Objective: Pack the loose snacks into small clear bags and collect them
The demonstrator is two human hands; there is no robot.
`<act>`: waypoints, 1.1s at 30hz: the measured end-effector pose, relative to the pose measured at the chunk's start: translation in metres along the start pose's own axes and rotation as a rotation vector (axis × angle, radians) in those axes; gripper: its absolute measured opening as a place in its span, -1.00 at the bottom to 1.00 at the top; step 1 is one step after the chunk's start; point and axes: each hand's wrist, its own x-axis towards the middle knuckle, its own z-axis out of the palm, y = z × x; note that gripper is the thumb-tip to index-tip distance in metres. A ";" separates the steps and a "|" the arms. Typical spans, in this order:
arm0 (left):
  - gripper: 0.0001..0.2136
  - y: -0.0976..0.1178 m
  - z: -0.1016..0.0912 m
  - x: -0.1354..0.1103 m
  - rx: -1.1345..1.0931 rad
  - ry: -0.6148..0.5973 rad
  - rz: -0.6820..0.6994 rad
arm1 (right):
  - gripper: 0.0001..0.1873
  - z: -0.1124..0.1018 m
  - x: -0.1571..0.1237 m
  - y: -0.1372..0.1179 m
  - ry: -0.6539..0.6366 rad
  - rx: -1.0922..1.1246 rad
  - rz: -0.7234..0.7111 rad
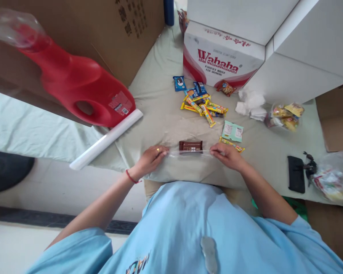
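A clear plastic film lies on the pale cloth of the table. On the film rests a brown-wrapped snack bar. My left hand pinches the near edge of the film to the left of the bar. To its right, my right hand pinches the same edge, close to a green packet and a yellow snack stick. The stretch of film between my hands passes over the near side of the bar.
Yellow sticks and blue packets lie in front of a Wahaha box. A white roll and a red bottle are at left. Farther right are white tissues, a snack tub and a black phone.
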 end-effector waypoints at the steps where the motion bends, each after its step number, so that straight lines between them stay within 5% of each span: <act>1: -0.64 0.002 -0.002 0.007 0.007 0.020 -0.065 | -0.73 -0.005 0.010 0.002 0.001 -0.009 0.049; 5: -0.62 0.006 -0.001 0.035 0.111 0.129 -0.270 | -0.76 -0.014 0.045 0.011 -0.002 -0.257 0.293; 9: -0.79 0.002 0.008 0.055 0.356 0.338 -0.320 | -0.74 -0.014 0.065 0.004 -0.092 -0.693 0.456; 14: -0.80 -0.003 0.002 0.049 0.368 0.677 -0.341 | -0.64 -0.012 0.094 -0.016 -0.055 -0.716 0.307; 17: -0.80 0.019 0.000 0.030 0.407 0.863 -0.229 | -0.58 -0.003 0.123 -0.017 -0.095 -0.641 0.186; 19: -0.77 0.043 0.007 0.019 0.446 0.807 -0.072 | -0.48 0.006 0.143 -0.013 -0.133 -0.641 0.185; 22: -0.65 0.073 0.029 0.017 0.487 0.521 0.132 | -0.36 0.021 0.166 -0.008 -0.131 -0.672 0.228; 25: -0.61 0.082 0.050 0.031 0.535 0.308 0.116 | -0.43 0.027 0.180 -0.004 -0.120 -0.686 0.323; 28: -0.65 0.077 0.061 0.044 0.558 0.168 0.046 | -0.72 0.024 0.185 -0.004 -0.162 -0.676 0.382; 33: -0.61 0.073 0.064 0.048 0.530 0.120 0.004 | -0.78 0.010 0.163 -0.025 -0.117 -0.589 0.095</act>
